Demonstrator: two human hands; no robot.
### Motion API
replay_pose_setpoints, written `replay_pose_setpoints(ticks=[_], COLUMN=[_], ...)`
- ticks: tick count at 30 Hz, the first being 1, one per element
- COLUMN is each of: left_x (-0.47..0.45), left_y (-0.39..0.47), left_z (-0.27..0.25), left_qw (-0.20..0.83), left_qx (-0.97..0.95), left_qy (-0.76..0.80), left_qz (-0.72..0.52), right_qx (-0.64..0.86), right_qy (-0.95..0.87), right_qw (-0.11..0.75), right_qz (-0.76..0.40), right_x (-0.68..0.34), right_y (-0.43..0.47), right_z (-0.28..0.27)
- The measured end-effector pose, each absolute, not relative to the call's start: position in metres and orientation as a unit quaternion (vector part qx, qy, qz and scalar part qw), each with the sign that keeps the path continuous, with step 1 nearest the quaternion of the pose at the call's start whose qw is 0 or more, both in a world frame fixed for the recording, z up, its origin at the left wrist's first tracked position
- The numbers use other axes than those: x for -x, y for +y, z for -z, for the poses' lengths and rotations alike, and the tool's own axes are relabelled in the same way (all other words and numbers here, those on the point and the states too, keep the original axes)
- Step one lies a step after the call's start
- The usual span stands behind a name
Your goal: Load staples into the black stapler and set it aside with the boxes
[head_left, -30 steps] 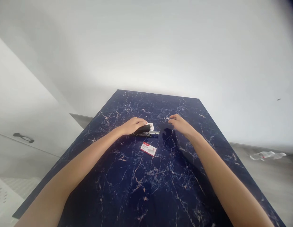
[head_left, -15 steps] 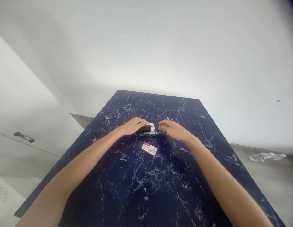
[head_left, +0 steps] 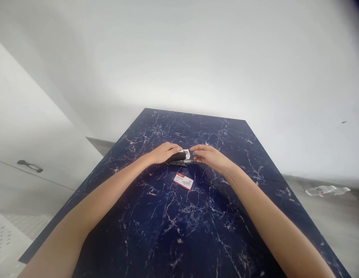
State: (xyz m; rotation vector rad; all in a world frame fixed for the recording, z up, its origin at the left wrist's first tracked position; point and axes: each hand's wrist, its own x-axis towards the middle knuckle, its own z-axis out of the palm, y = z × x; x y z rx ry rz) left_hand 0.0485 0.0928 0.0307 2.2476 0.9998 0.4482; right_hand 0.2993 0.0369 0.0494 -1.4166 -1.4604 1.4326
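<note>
A black stapler (head_left: 177, 156) lies on the table with its top lifted and its silver metal channel (head_left: 191, 161) extending to the right. My left hand (head_left: 165, 153) is closed over its rear end. My right hand (head_left: 207, 154) is at the channel's far end, thumb and fingers pinched on a small grey piece that looks like a staple strip (head_left: 194, 153); the fingers partly hide it. Behind the stapler, close to both hands, sits a white card or packet (head_left: 186, 153) with dark marks. Nearer to me lies a red-and-white staple box (head_left: 183, 181).
The dark blue marbled table (head_left: 179, 231) stands against a white wall (head_left: 196, 58). To the left is a white cabinet with a dark handle (head_left: 30, 166). A clear plastic bottle (head_left: 327, 190) lies beyond the table's right edge.
My right hand has shifted slightly left, closer to the stapler, its fingertips now over the channel's end. My left hand stays on the stapler. The view has tilted very slightly.
</note>
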Motion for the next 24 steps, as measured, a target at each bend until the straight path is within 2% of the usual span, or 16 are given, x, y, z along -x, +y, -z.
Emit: replay_pose_setpoints(ticks=[2,9,12,16,20,24], left_x=[-0.049,-0.047,-0.050,-0.063,-0.076,-0.080], left_y=[0.093,0.097,0.094,0.079,0.061,0.058], left_z=[-0.030,-0.025,-0.030,-0.041,-0.044,-0.039], left_qw=[0.318,0.295,0.226,0.129,0.097,0.075], left_qx=[-0.853,-0.865,-0.887,-0.904,-0.912,-0.899], left_qy=[0.376,0.369,0.367,0.336,0.275,0.290], left_qz=[-0.171,-0.169,-0.165,-0.232,-0.288,-0.320], right_qx=[0.525,0.513,0.528,0.523,0.505,0.496], right_qy=[-0.567,-0.654,-0.650,-0.602,-0.570,-0.567], right_qw=[0.331,0.287,0.312,0.371,0.402,0.403], right_qz=[-0.542,-0.476,-0.448,-0.475,-0.509,-0.519], right_x=[-0.303,-0.307,-0.305,-0.303,-0.300,-0.301], right_y=[0.039,0.038,0.038,0.033,0.026,0.025], right_z=[-0.047,-0.046,-0.046,-0.056,-0.070,-0.073])
